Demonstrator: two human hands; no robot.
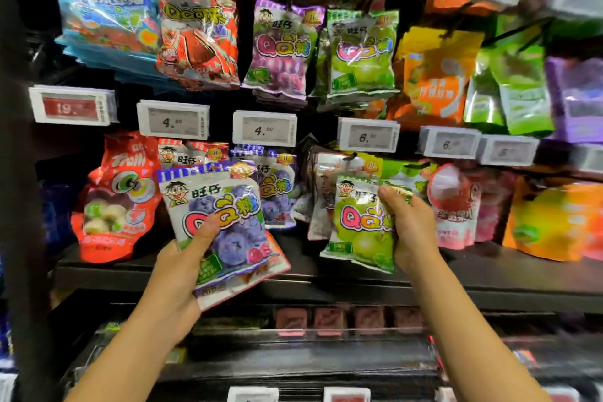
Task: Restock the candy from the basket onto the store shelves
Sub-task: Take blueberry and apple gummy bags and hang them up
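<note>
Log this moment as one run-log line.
left hand: holds blueberry candy bags | right hand: holds green candy bag | stage: at hanging racks, neither hung

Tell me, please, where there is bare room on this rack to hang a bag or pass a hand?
Bare shelf ledge shows between the blueberry bag in the left hand and the green bag in the right hand. A dark gap sits under the 4.20 price tag. Everywhere else, hanging bags overlap tightly.

A dark store shelf runs across at hand height, with red, pink and orange candy bags resting their bottom edges on it. Price tags line the rail above.
</note>
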